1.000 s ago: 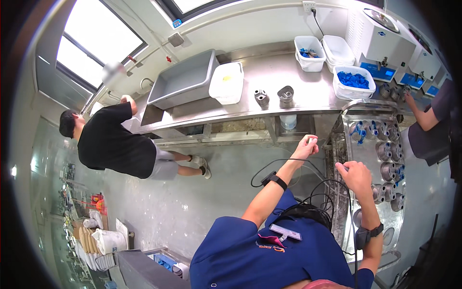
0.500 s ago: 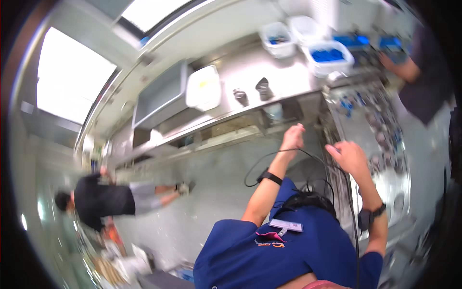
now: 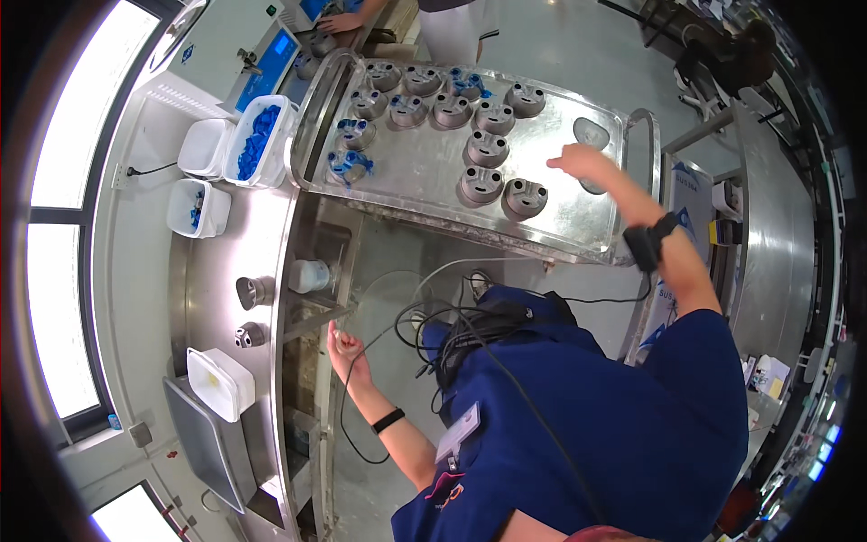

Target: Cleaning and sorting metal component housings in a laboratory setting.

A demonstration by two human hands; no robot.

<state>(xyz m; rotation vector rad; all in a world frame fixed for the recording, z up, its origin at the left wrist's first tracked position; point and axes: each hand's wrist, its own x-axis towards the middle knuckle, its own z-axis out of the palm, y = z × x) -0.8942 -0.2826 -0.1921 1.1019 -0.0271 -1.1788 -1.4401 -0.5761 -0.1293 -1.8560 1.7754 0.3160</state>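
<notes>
Tray [image 3: 402, 164] of metal parts [image 3: 488, 147], left hand [image 3: 347, 354] curled, right hand [image 3: 582, 164] outstretched, grips unclear, co-worker [image 3: 450, 36] cropped

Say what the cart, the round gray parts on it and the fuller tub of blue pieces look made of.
Cart: bare metal, probably stainless steel; its tray glares and reflects.
Round gray parts: likely metal, dull satin, with soft highlights.
Tub: apparently smooth, opaque white plastic with a pale rim.
Blue pieces: perhaps wax or plastic, evenly coloured; can't tell which.

Roughly seventeen grey metal parts [image 3: 489, 152] show, the farthest being unclear. There are four squarish white tubs [image 3: 243, 395] and one grey basin [image 3: 232, 452].
</notes>
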